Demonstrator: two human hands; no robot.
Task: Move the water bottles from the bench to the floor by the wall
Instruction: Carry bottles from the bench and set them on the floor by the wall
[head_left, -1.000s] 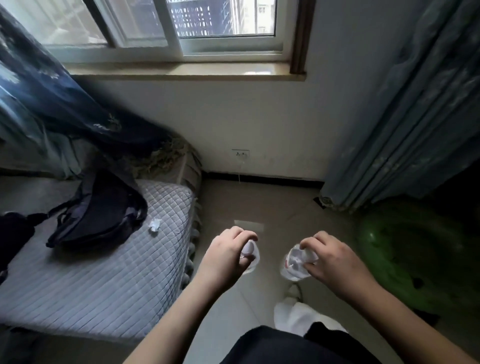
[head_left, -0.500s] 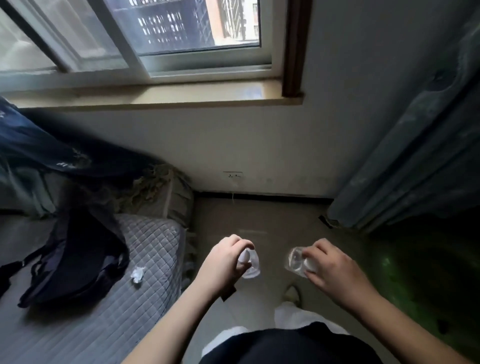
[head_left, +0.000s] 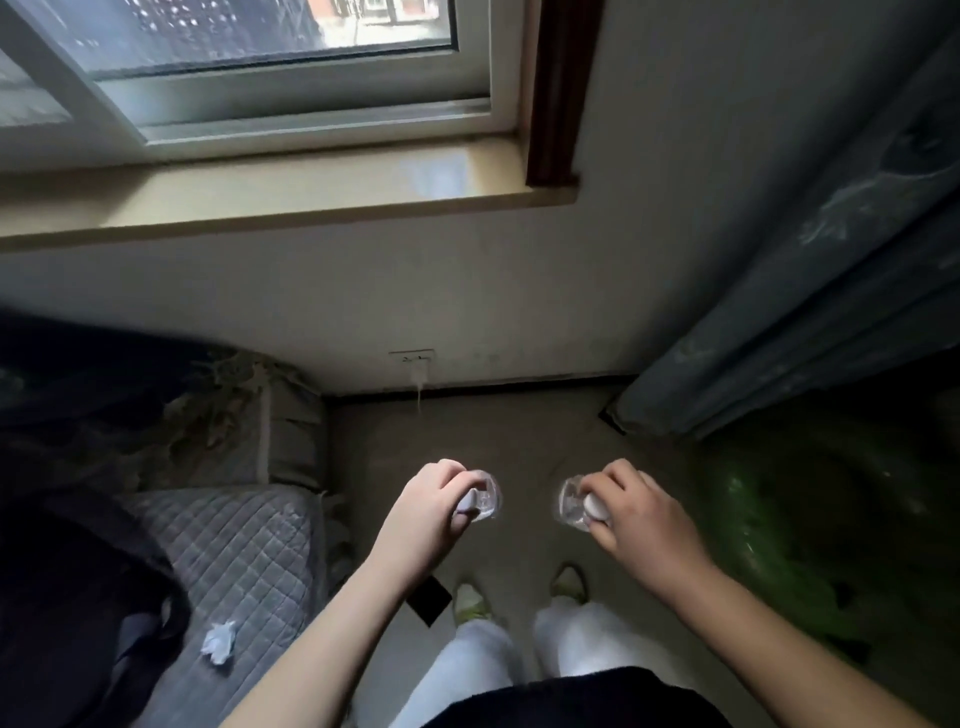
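a beige tiled floor (head_left: 519, 441) runs to a cream wall (head_left: 363, 291) under a window sill, beside a grey quilted bench (head_left: 228, 551). the left hand (head_left: 426, 514) pinches the white-capped top of a clear plastic water bottle (head_left: 485, 501); the right hand (head_left: 639, 519) grips another clear bottle (head_left: 571, 501). both bottles hang over the floor near the wall.

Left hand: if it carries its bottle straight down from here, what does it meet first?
Probably bare floor. The left hand holds its water bottle by the cap over open tile, right of the bench. The bench edge looks clear of it, though depth is uncertain.
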